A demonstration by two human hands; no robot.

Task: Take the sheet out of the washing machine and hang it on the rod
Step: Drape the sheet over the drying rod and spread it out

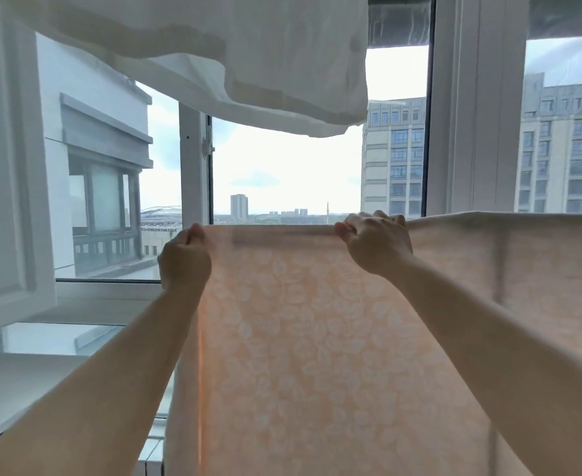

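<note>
A pale orange sheet (303, 338) with a white leaf pattern hangs straight down in front of the window, its top edge folded over a line that runs left to right. The rod itself is hidden under the fabric. My left hand (185, 259) is closed on the sheet's top left corner. My right hand (375, 243) grips the top edge further right, fingers curled over the fold. The sheet continues to the right past my right arm to the frame's edge.
A white cloth (248, 63) hangs overhead across the top of the view. Behind the sheet are large windows with white frames (468, 115), one open pane (8, 166) swung in at the left, and a white sill (14, 379) below.
</note>
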